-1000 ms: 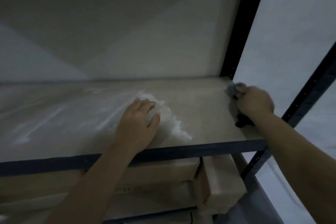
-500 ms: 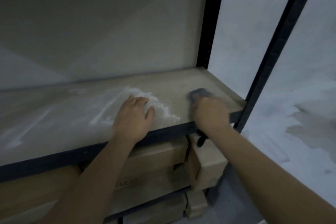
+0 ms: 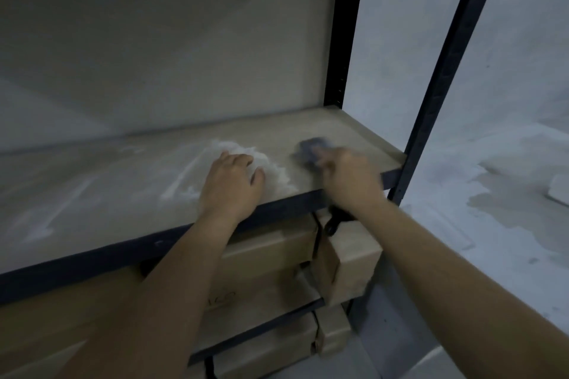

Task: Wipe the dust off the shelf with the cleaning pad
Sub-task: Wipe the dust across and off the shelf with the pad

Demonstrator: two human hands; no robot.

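Note:
A beige shelf board (image 3: 92, 181) in a black metal frame carries streaks and a pile of white dust (image 3: 271, 172) near its front right. My left hand (image 3: 231, 184) rests flat on the board at the front edge, its fingers on the dust pile. My right hand (image 3: 348, 175) grips a grey cleaning pad (image 3: 311, 148) and presses it on the board just right of the dust; the hand is blurred. A dark handle end (image 3: 335, 221) hangs below that hand, past the shelf's front rail.
Black uprights (image 3: 348, 40) stand at the shelf's right end. Cardboard boxes (image 3: 271, 258) fill the lower shelves under the board. A grey floor (image 3: 508, 224) with pale stains lies to the right. A beige back panel (image 3: 169, 40) closes the shelf behind.
My right hand has swept the pad leftward from the shelf's back right corner toward the dust pile. My left hand has stayed on the dust. The view has swung to the right.

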